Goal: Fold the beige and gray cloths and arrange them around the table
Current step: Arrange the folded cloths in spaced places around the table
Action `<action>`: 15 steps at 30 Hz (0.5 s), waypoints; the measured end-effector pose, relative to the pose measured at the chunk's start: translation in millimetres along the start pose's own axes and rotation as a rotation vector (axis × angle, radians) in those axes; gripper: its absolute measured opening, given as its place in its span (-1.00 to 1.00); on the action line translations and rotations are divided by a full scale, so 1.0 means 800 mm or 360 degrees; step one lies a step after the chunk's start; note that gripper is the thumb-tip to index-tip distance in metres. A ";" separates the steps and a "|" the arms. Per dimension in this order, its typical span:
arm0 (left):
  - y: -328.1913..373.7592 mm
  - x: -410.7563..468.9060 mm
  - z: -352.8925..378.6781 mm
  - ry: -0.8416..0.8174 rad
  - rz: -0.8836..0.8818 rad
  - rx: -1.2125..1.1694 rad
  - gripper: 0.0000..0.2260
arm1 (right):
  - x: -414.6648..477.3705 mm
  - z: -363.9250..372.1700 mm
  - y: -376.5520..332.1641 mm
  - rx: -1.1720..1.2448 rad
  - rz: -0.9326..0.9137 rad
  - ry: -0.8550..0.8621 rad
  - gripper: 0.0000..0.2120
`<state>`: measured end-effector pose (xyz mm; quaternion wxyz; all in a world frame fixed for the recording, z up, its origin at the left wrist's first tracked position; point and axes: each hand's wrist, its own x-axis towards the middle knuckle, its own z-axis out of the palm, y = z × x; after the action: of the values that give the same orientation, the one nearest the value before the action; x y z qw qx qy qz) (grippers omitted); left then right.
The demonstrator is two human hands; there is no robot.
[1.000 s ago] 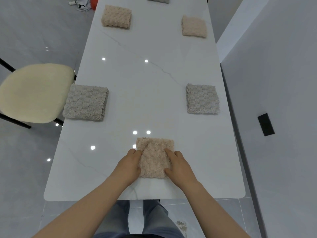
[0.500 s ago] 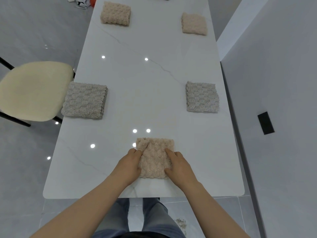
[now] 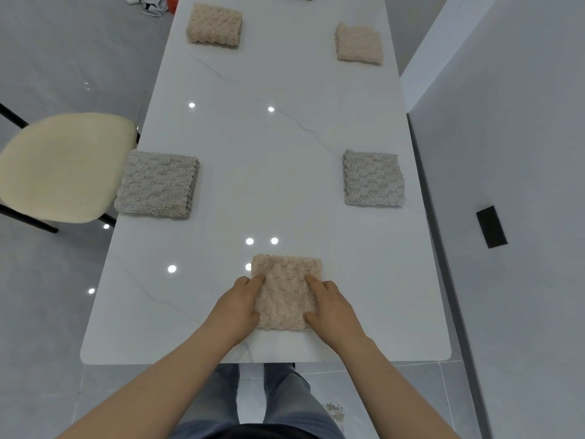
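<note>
Left hand [image 3: 235,307], right hand [image 3: 335,312] unmoved on square, nubbly beige cloth [image 3: 286,294].

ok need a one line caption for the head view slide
Left hand and right hand hold a folded beige cloth at the near end of the white table.
</note>
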<state>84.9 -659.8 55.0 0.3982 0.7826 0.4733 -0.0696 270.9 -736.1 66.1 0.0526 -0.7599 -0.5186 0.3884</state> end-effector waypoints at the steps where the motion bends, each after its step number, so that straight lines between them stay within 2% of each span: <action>1: 0.000 0.000 0.000 -0.0008 -0.0013 -0.0002 -0.39 | 0.000 -0.001 0.000 -0.0005 0.0000 -0.0004 -0.33; 4: 0.003 0.000 -0.001 -0.0043 -0.0048 0.0038 -0.32 | -0.001 -0.003 0.000 -0.0024 0.0007 -0.0028 -0.32; 11: 0.009 -0.001 0.000 -0.0058 -0.0072 0.0070 -0.32 | -0.004 -0.003 0.002 -0.0026 0.0011 -0.0059 -0.32; 15: 0.016 -0.002 -0.007 -0.0007 -0.0124 0.0120 -0.45 | -0.004 -0.011 0.000 -0.0070 0.0000 -0.0027 -0.35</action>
<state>92.6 -660.2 67.2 0.3666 0.7778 0.4997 -0.1046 276.1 -736.2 73.9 0.0314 -0.7574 -0.5276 0.3833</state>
